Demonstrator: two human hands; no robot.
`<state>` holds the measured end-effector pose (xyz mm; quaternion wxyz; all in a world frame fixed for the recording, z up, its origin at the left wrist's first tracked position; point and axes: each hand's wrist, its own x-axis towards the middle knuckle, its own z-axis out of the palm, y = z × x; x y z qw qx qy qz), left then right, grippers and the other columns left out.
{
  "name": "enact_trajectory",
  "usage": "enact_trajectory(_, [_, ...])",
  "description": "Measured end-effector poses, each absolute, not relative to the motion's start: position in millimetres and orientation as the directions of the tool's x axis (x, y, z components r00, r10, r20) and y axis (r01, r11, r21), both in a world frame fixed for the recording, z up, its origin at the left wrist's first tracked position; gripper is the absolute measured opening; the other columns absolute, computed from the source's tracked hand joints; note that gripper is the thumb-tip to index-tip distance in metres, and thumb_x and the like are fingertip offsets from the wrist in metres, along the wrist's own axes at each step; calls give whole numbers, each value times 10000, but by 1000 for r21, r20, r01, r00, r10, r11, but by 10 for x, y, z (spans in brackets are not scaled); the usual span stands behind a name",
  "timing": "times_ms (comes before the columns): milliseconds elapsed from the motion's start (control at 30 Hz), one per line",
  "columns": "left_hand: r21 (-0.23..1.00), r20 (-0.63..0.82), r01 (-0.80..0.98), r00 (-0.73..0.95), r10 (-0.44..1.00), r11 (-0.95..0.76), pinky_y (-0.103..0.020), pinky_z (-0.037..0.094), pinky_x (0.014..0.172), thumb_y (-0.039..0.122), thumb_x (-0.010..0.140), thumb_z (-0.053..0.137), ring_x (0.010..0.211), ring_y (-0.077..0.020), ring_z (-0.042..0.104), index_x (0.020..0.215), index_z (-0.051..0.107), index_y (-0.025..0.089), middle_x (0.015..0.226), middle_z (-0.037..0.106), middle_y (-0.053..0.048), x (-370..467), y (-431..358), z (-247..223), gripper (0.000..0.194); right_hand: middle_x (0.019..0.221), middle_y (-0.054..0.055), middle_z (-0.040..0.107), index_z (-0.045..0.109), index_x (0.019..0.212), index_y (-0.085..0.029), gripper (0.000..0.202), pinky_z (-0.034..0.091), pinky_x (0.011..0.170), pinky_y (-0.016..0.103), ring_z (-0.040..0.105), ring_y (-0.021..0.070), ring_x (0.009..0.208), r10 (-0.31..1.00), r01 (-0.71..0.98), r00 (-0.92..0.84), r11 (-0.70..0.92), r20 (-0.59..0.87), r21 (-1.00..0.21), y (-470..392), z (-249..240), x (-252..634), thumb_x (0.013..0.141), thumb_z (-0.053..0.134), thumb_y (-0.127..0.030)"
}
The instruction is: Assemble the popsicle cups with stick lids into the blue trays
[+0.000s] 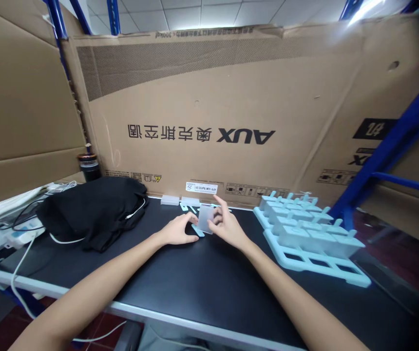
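Note:
My right hand (228, 227) pinches a translucent, flat rectangular piece (205, 218) between the thumb and curled fingers, with the index finger pointing up. To its left, my left hand (178, 230) is curved, its thumb and fingers apart. A small light-blue, flat stick-like piece (198, 231) lies at the gap between the left thumb and fingers; I cannot make out any grip on it. Behind the hands are more small light-blue pieces (184, 206) and two pale rectangular blocks (170, 200), partly hidden by the fingers.
A light-blue popsicle mould rack (312, 261) with several handled moulds stands on the right. Black cloth (96, 207) with white cables lies on the left, near a dark jar (89, 167). Cardboard (202, 97) walls the back of the black table (195, 282); blue posts (388, 146) stand beside it.

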<state>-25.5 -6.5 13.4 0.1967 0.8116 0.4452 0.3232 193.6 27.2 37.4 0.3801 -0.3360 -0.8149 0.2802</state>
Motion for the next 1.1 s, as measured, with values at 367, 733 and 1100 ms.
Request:
enact_trajectory(367, [675, 352, 490, 444, 824, -552, -307, 475, 773, 281, 606, 803, 855, -184, 612, 1132, 487, 195, 965, 641, -40, -316, -30, 129, 620, 1203, 75, 552, 456, 1348, -261, 522, 553, 646, 273, 598, 115, 739, 604, 281, -640, 760, 476, -586, 267, 323, 1926, 832, 516, -209])
enact_trajectory(733, [628, 290, 575, 452, 843, -525, -259, 451, 669, 372, 640, 778, 713, -151, 581, 1127, 514, 187, 814, 600, 15, -341, -28, 166, 584, 1160, 74, 566, 435, 1381, -275, 557, 560, 700, 274, 605, 130, 819, 529, 242, -730, 792, 432, -561, 186, 335, 1877, 835, 523, -209])
enact_trajectory(1100, [626, 324, 542, 473, 820, -560, -248, 454, 674, 353, 666, 761, 709, -138, 582, 1111, 546, 174, 817, 617, 15, -353, -21, 114, 526, 777, 16, 634, 358, 1315, -209, 547, 446, 607, 259, 598, 159, 643, 588, 440, -768, 772, 253, -458, 147, 408, 1828, 806, 557, -242])
